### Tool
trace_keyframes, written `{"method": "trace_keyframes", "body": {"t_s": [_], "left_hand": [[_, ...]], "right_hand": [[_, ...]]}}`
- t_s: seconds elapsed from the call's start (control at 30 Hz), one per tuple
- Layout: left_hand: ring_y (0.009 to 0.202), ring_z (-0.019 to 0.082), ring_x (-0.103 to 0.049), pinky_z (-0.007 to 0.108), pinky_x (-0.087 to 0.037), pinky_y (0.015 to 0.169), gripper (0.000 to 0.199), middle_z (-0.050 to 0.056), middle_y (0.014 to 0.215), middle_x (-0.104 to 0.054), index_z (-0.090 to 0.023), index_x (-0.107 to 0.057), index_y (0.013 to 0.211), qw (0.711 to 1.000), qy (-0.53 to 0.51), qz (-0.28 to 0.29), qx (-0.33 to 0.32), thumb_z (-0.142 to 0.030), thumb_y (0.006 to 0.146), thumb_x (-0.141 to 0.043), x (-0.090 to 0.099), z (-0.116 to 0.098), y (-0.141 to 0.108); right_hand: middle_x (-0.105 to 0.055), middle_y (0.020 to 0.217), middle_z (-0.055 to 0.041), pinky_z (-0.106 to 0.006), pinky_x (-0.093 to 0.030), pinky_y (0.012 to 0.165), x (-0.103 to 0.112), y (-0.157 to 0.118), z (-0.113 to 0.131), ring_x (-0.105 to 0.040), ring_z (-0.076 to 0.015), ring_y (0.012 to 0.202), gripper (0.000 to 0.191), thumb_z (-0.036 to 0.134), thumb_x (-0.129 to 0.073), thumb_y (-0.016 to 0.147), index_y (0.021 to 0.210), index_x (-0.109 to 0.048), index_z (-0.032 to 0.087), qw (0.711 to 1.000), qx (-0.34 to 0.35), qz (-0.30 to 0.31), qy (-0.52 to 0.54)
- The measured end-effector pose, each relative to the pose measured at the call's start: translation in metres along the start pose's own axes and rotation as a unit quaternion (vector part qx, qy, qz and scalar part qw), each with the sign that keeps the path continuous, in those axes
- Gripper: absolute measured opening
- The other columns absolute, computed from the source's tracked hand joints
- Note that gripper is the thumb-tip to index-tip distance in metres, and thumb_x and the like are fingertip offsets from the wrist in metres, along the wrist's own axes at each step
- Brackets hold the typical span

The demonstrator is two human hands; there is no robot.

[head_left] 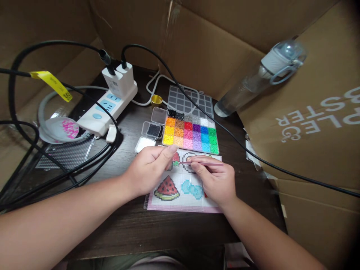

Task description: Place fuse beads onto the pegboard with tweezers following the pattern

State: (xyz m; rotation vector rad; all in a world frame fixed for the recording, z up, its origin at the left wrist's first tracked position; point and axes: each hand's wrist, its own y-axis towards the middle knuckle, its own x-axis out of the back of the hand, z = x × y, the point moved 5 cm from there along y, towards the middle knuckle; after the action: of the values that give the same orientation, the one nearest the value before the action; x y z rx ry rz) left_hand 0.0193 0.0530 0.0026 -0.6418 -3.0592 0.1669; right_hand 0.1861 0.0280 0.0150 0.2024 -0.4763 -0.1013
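My right hand (218, 180) grips pink tweezers (209, 164), held almost level and pointing left. Their tip is close to a small green patch (176, 164) beside my left thumb; whether it is loose beads or print I cannot tell. My left hand (149, 167) is closed with the thumb on top, and whatever its fingers hold is hidden. Both hands are over a pattern sheet (168, 205) under a clear pegboard, showing a watermelon slice (167, 188) and a blue bow (192, 189). Just behind lies a sectioned box of coloured beads (188, 131).
Small boxes of black beads (153, 130) and white beads (145, 144) sit left of the bead box. A power strip (104, 112), black cables (112, 150) and a dish of pink beads (57, 129) crowd the left. A bottle (244, 88) leans on the cardboard (315, 86).
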Motion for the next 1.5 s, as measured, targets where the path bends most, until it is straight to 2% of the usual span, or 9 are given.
{"method": "trace_keyframes", "body": {"t_s": [0.27, 0.53, 0.63, 0.7, 0.9, 1.0, 1.13, 1.37, 1.5], "left_hand": [[0.045, 0.008, -0.029, 0.020, -0.027, 0.042, 0.049, -0.005, 0.048, -0.031, -0.017, -0.035, 0.051, 1.000, -0.001, 0.000, 0.004, -0.046, 0.091, -0.037, 0.000, 0.001, 0.000], [0.044, 0.008, -0.029, 0.020, -0.026, 0.041, 0.049, -0.005, 0.048, -0.031, -0.018, -0.036, 0.051, 1.000, -0.002, -0.001, 0.009, -0.046, 0.091, -0.038, 0.000, 0.000, 0.000], [0.045, 0.008, -0.029, 0.021, -0.027, 0.042, 0.049, -0.004, 0.048, -0.031, -0.018, -0.036, 0.051, 1.000, 0.008, -0.002, 0.014, -0.046, 0.091, -0.038, 0.002, -0.001, 0.000], [0.045, 0.009, -0.029, 0.021, -0.027, 0.042, 0.050, -0.004, 0.048, -0.031, -0.018, -0.036, 0.050, 1.000, 0.013, -0.001, 0.019, -0.047, 0.091, -0.038, 0.002, 0.000, -0.001], [0.046, 0.010, -0.030, 0.022, -0.028, 0.043, 0.050, -0.004, 0.048, -0.032, -0.018, -0.036, 0.051, 1.000, 0.018, 0.003, 0.018, -0.048, 0.091, -0.037, 0.003, 0.002, -0.001], [0.046, 0.010, -0.031, 0.022, -0.029, 0.044, 0.050, -0.004, 0.048, -0.032, -0.018, -0.036, 0.051, 0.999, 0.029, 0.001, 0.023, -0.049, 0.091, -0.037, 0.003, 0.002, 0.000], [0.045, 0.010, -0.031, 0.022, -0.029, 0.043, 0.050, -0.004, 0.047, -0.032, -0.018, -0.036, 0.051, 0.999, 0.034, -0.001, 0.026, -0.049, 0.090, -0.036, 0.003, 0.002, -0.001], [0.044, 0.010, -0.030, 0.022, -0.029, 0.042, 0.050, -0.004, 0.047, -0.032, -0.019, -0.036, 0.050, 0.999, 0.026, 0.001, 0.019, -0.049, 0.090, -0.037, 0.003, 0.003, -0.001], [0.044, 0.009, -0.028, 0.021, -0.026, 0.040, 0.050, -0.004, 0.047, -0.029, -0.019, -0.034, 0.050, 1.000, 0.015, -0.002, 0.018, -0.048, 0.090, -0.038, 0.002, 0.002, -0.001]], "right_hand": [[-0.074, 0.076, -0.0035, -0.028, -0.058, 0.069, 0.001, -0.001, 0.000, -0.070, -0.0177, 0.072, 0.007, 0.017, -0.068, 0.075, 0.074, -0.074, 0.020, 1.000, 0.021, -0.009, 0.006], [-0.073, 0.077, -0.0059, -0.031, -0.056, 0.068, 0.008, 0.002, -0.007, -0.068, -0.0199, 0.076, 0.010, 0.024, -0.067, 0.077, 0.074, -0.074, 0.019, 0.999, -0.024, -0.007, 0.025], [-0.071, 0.074, -0.0059, -0.027, -0.050, 0.053, 0.026, 0.007, -0.023, -0.062, -0.0154, 0.060, 0.014, 0.029, -0.067, 0.077, 0.075, -0.074, 0.017, 0.994, -0.057, -0.065, 0.071], [-0.069, 0.071, -0.0055, -0.024, -0.041, 0.043, 0.043, 0.013, -0.035, -0.051, -0.0096, 0.047, 0.015, 0.030, -0.068, 0.075, 0.076, -0.073, 0.016, 0.982, -0.076, -0.120, 0.121], [-0.066, 0.070, -0.0063, -0.020, -0.025, 0.036, 0.082, 0.029, -0.062, -0.039, -0.0046, 0.044, 0.015, 0.025, -0.075, 0.062, 0.064, -0.069, 0.012, 0.942, -0.125, -0.241, 0.196], [-0.061, 0.062, -0.0034, -0.018, -0.024, 0.035, 0.083, 0.032, -0.071, -0.036, -0.0035, 0.043, 0.019, 0.025, -0.076, 0.058, 0.064, -0.067, 0.010, 0.929, -0.175, -0.245, 0.214], [-0.055, 0.054, 0.0007, -0.018, -0.026, 0.033, 0.081, 0.032, -0.076, -0.034, -0.0037, 0.041, 0.024, 0.030, -0.077, 0.058, 0.061, -0.062, 0.011, 0.931, -0.185, -0.247, 0.196], [-0.060, 0.060, -0.0020, -0.018, -0.027, 0.031, 0.083, 0.033, -0.075, -0.036, -0.0028, 0.038, 0.030, 0.034, -0.078, 0.058, 0.062, -0.059, 0.012, 0.919, -0.200, -0.267, 0.209], [-0.060, 0.060, -0.0013, -0.018, -0.030, 0.034, 0.080, 0.032, -0.059, -0.037, -0.0030, 0.040, 0.022, 0.029, -0.076, 0.063, 0.061, -0.062, 0.012, 0.929, -0.138, -0.266, 0.216]]}}
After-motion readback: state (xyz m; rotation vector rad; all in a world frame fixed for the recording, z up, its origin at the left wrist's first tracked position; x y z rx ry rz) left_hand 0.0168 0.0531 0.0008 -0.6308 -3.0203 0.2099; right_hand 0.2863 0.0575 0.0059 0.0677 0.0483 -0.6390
